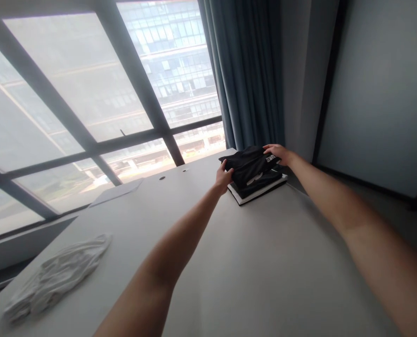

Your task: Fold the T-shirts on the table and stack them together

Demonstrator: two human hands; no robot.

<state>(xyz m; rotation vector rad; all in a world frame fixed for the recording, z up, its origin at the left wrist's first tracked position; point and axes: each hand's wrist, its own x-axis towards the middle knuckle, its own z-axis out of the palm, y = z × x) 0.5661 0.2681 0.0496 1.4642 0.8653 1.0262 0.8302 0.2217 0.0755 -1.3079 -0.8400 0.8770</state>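
Note:
Both my arms reach out to a folded black garment (248,164) with white lettering, probably a shirt. My left hand (224,177) grips its near left edge, thumb on top. At the upper right edge, my right hand (278,152) pinches the cloth between thumb and fingers. The garment is over a stack (257,188) with more dark cloth and a white layer with a black bottom edge; whether it touches the stack I cannot tell. At the lower left, apart from my hands, lies a crumpled white cloth (57,276).
The stack sits at the far right corner of a white table (257,262). A flat pale sheet (116,193) lies along the window side, near a dark round hole (162,178) in the tabletop. A blue curtain (250,75) hangs behind the corner, beside large windows (78,75).

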